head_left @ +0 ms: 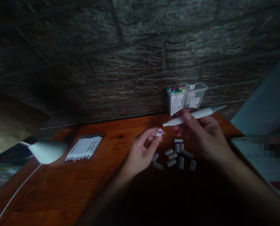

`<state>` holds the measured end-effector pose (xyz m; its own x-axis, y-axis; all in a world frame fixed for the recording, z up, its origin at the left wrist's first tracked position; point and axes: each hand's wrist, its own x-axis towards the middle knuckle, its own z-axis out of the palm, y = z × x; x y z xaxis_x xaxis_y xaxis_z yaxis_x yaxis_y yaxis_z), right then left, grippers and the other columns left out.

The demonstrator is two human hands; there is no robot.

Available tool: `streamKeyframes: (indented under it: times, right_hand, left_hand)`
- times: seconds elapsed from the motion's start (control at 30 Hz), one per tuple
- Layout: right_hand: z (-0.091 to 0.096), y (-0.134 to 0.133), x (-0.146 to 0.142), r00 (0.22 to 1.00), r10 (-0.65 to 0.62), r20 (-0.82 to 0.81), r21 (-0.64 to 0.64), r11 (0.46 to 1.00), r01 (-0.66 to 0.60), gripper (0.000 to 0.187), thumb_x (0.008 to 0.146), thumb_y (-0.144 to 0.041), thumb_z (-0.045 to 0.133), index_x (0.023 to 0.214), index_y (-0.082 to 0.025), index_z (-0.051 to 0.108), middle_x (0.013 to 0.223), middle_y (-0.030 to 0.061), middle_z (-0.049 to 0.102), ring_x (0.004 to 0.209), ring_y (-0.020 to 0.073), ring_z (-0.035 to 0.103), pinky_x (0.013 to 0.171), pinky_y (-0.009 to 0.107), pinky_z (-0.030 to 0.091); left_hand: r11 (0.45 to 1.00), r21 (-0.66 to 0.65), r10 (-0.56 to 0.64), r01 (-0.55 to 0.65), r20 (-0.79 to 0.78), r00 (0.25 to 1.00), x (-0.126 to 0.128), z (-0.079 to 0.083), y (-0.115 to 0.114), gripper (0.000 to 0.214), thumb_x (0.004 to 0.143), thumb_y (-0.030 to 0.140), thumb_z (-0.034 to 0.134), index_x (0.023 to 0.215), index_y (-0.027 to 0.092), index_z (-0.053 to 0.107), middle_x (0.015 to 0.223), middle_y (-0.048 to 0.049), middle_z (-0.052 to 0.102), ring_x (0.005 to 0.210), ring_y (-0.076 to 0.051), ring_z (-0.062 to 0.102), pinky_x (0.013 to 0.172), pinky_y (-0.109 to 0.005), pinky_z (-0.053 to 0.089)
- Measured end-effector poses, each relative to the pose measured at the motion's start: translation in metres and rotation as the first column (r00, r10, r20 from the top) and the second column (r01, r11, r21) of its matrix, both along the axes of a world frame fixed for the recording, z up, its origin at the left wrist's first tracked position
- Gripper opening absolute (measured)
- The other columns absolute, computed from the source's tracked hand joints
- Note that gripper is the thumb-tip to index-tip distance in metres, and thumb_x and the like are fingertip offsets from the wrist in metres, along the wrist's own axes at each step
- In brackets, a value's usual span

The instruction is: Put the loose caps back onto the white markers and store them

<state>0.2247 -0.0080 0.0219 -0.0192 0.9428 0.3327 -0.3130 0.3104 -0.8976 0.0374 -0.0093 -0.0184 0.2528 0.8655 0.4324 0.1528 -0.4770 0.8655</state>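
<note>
Between the fingers of my left hand [142, 150] is a small white marker cap [159, 132], its round opening turned up toward me. My right hand [208, 135] grips a white marker pen [196, 116] without a cap on its left end. That end points at the cap, with a short gap between them. A thin pale tip sticks out at the pen's right end. Below and between my hands, several loose caps [181, 163] lie scattered on the wooden table [111, 188]. Most are grey-white, and a few show coloured ends.
At left, several white markers [85, 147] lie side by side in a row. A white lamp [47, 152] with a cable [17, 191] stands beyond them. By the brick wall [140, 62] are a clear box of coloured-ended markers [176, 102] and another clear box [196, 94].
</note>
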Motion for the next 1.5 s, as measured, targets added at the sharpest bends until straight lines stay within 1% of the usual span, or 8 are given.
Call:
streamKeyframes:
  times: [0.17, 0.33, 0.47, 0.63, 1.07, 1.17, 1.3, 1.5]
  right_hand:
    - [-0.001, -0.002, 0.000, 0.993, -0.035, 0.113, 0.079, 0.997, 0.026, 0.017, 0.081, -0.026, 0.076, 0.098, -0.028, 0.072, 0.080, -0.0022, 0.073, 0.066, 0.0121, 0.069, 0.065, 0.024, 0.058]
    - [0.000, -0.003, -0.003, 0.979, -0.102, 0.178, 0.107, 0.991, 0.084, 0.011, 0.085, -0.028, 0.071, 0.096, -0.027, 0.072, 0.081, -0.0002, 0.074, 0.067, 0.0137, 0.069, 0.064, 0.025, 0.060]
    - [-0.001, -0.006, -0.006, 0.968, -0.146, 0.204, 0.152, 0.982, 0.115, 0.004, 0.086, -0.027, 0.069, 0.090, -0.027, 0.071, 0.080, -0.0010, 0.072, 0.067, 0.0131, 0.069, 0.063, 0.023, 0.059]
    - [-0.007, -0.008, -0.007, 0.918, -0.238, 0.316, 0.276, 0.949, 0.151, 0.002, 0.087, -0.026, 0.069, 0.089, -0.026, 0.069, 0.089, 0.0002, 0.071, 0.073, 0.0130, 0.068, 0.063, 0.023, 0.057]
    - [-0.019, -0.007, -0.007, 0.802, -0.370, 0.468, 0.470, 0.873, 0.129, 0.015, 0.083, -0.023, 0.073, 0.097, -0.028, 0.073, 0.098, 0.0005, 0.076, 0.088, 0.0201, 0.072, 0.080, 0.033, 0.057]
    - [-0.019, -0.004, -0.004, 0.749, -0.483, 0.453, 0.519, 0.826, 0.219, 0.012, 0.083, -0.023, 0.074, 0.094, -0.028, 0.074, 0.098, 0.0011, 0.076, 0.089, 0.0212, 0.071, 0.082, 0.035, 0.056]
    - [-0.016, 0.002, 0.003, 0.731, -0.565, 0.384, 0.420, 0.811, 0.407, 0.007, 0.084, -0.031, 0.073, 0.090, -0.028, 0.074, 0.091, 0.0012, 0.075, 0.075, 0.0193, 0.070, 0.068, 0.033, 0.056]
    - [-0.010, -0.003, -0.004, 0.812, -0.509, 0.287, 0.364, 0.842, 0.399, 0.007, 0.082, -0.030, 0.075, 0.089, -0.029, 0.073, 0.084, 0.0003, 0.074, 0.069, 0.0163, 0.067, 0.061, 0.029, 0.054]
  left_hand:
    - [1.000, 0.003, 0.003, -0.003, 0.001, 1.000, -0.002, 0.000, 0.001, 0.015, 0.090, 0.025, 0.062, 0.103, 0.019, 0.066, 0.099, -0.0073, 0.075, 0.082, -0.016, 0.070, 0.072, -0.025, 0.057]
    - [0.999, -0.010, -0.033, 0.033, -0.009, 0.999, -0.002, 0.001, 0.004, 0.017, 0.089, 0.022, 0.063, 0.104, 0.018, 0.068, 0.091, -0.0054, 0.076, 0.071, -0.013, 0.069, 0.060, -0.022, 0.056]
    - [0.999, -0.019, -0.038, 0.038, 0.016, 0.999, -0.002, 0.000, 0.006, 0.022, 0.087, 0.020, 0.065, 0.109, 0.019, 0.065, 0.089, -0.0044, 0.075, 0.072, -0.013, 0.070, 0.061, -0.021, 0.056]
    - [1.000, 0.022, 0.020, -0.020, -0.008, 1.000, -0.002, 0.001, 0.007, 0.010, 0.085, 0.020, 0.068, 0.095, 0.018, 0.068, 0.084, -0.0028, 0.075, 0.072, -0.013, 0.069, 0.065, -0.022, 0.057]
    - [0.994, 0.086, 0.070, -0.064, -0.062, 0.996, -0.002, 0.006, 0.005, 0.010, 0.085, 0.021, 0.069, 0.094, 0.018, 0.072, 0.085, -0.0024, 0.077, 0.074, -0.015, 0.072, 0.071, -0.025, 0.061]
    - [0.998, 0.047, 0.046, -0.045, -0.014, 0.999, -0.002, 0.007, 0.004, 0.010, 0.084, 0.021, 0.070, 0.094, 0.018, 0.072, 0.089, -0.0032, 0.078, 0.078, -0.016, 0.074, 0.073, -0.025, 0.061]
    - [0.999, -0.033, -0.001, 0.003, 0.061, 0.998, 0.000, 0.006, -0.001, 0.014, 0.085, 0.026, 0.070, 0.097, 0.019, 0.072, 0.096, -0.0053, 0.078, 0.085, -0.019, 0.075, 0.079, -0.031, 0.063]
    - [0.999, 0.005, 0.036, -0.037, 0.075, 0.997, 0.000, 0.006, 0.000, 0.011, 0.083, 0.020, 0.071, 0.093, 0.019, 0.071, 0.093, -0.0032, 0.078, 0.084, -0.016, 0.074, 0.079, -0.028, 0.062]
